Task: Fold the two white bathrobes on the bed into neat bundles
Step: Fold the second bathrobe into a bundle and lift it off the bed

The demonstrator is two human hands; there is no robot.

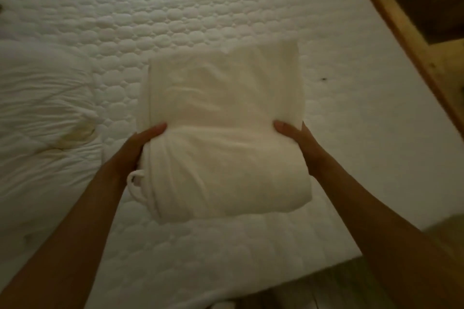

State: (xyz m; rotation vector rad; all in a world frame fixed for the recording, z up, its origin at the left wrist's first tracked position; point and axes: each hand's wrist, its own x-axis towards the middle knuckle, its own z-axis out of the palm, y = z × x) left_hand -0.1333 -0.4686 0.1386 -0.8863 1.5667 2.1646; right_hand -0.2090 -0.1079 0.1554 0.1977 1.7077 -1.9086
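Observation:
A white bathrobe (221,128), folded into a thick rectangular bundle, is held over the middle of the quilted mattress (175,20). My left hand (140,145) grips its left side, thumb on top and fingers hidden underneath. My right hand (296,138) grips the right side the same way. A small loop of fabric (135,178) hangs out at the bundle's lower left. Crumpled white cloth (42,98) lies on the bed at the far left; I cannot tell whether it is the second bathrobe.
A wooden bed frame (406,40) runs along the mattress's right edge. The near mattress edge and floor (313,291) show at the bottom. A small dark speck (324,79) sits on the mattress to the right of the bundle.

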